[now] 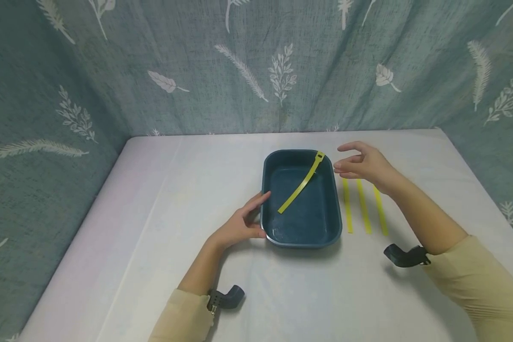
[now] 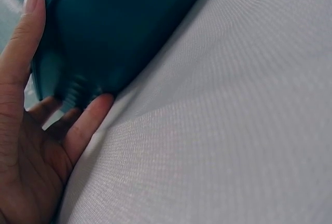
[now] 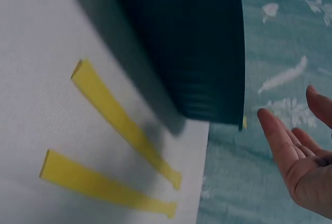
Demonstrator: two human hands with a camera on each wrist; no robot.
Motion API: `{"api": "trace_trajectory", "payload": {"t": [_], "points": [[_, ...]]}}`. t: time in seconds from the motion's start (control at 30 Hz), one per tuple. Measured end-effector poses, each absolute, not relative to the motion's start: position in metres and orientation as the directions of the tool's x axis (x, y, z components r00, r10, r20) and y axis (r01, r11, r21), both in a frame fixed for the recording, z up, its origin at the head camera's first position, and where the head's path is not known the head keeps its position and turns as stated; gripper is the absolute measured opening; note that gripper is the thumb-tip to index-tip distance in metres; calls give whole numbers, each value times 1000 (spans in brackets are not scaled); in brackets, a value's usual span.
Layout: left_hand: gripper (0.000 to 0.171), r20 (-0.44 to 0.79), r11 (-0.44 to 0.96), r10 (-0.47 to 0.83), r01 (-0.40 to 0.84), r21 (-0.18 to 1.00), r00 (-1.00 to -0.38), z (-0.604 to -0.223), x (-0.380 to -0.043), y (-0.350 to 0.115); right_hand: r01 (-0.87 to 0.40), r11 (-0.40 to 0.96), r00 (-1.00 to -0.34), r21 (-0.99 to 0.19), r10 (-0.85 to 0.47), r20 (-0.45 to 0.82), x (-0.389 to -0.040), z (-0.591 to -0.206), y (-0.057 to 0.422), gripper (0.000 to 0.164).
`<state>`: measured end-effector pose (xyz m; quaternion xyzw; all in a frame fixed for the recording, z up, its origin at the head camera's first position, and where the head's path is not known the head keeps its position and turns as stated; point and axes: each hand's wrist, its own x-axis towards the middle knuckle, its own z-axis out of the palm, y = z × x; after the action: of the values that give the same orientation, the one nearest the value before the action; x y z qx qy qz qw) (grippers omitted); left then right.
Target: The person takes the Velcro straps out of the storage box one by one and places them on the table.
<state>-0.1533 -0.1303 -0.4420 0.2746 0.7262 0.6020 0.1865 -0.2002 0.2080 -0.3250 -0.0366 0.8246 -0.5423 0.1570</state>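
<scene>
A dark teal plastic bin (image 1: 301, 228) stands on the table, a yellow zip tie (image 1: 299, 188) lying slantwise in it, its slotted head up on the far right rim. My left hand (image 1: 239, 225) touches the bin's left wall, fingers and thumb spread along it; in the left wrist view the fingertips (image 2: 101, 105) meet the bin's side. Just right of the far rim hovers my right hand (image 1: 363, 164), fingers apart and holding nothing. Beneath it, three more yellow zip ties (image 1: 363, 209) lie side by side, their far ends hidden by the hand in the head view.
A white cloth (image 1: 188, 190) covers the table. Green leaf-print curtain (image 1: 256, 71) hangs along the back and both sides. Each forearm wears a dark wrist camera (image 1: 403, 256).
</scene>
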Motion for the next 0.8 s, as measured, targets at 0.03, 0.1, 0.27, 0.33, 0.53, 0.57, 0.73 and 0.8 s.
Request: {"api": "trace_trajectory", "payload": {"t": [0.03,0.1,0.27,0.33,0.53,0.57,0.73,0.8], "points": [[101,59,123,624,173,977,-779,-442,-153,-130,116,405,-944,-907,-241,-228,-200,-325,205,65],[103,59,121,624,171,978,-779,-442,-153,-130,130,406,-934,-905,-257,-250,-201,-324,200,63],[109,37,130,617,148,980,-786,-430,-148,-128,169,435,-911,-884,-274,-309,-202,-324,187,57],[111,26,132,619,137,982,-785,-422,-145,-127,196,422,-899,-885,-283,-334,-201,-325,181,56],[110,17,134,619,127,983,-786,-419,-145,-128,290,328,-864,-899,-314,-394,-199,-329,160,61],[108,20,129,619,127,984,-785,-422,-146,-129,309,310,-856,-899,-322,-405,-200,-329,158,62],[104,28,127,624,137,982,-781,-437,-152,-129,424,231,-807,-876,-342,-481,-206,-323,154,65],[105,35,118,626,140,983,-779,-440,-152,-129,451,220,-797,-865,-337,-501,-208,-321,153,66]]}}
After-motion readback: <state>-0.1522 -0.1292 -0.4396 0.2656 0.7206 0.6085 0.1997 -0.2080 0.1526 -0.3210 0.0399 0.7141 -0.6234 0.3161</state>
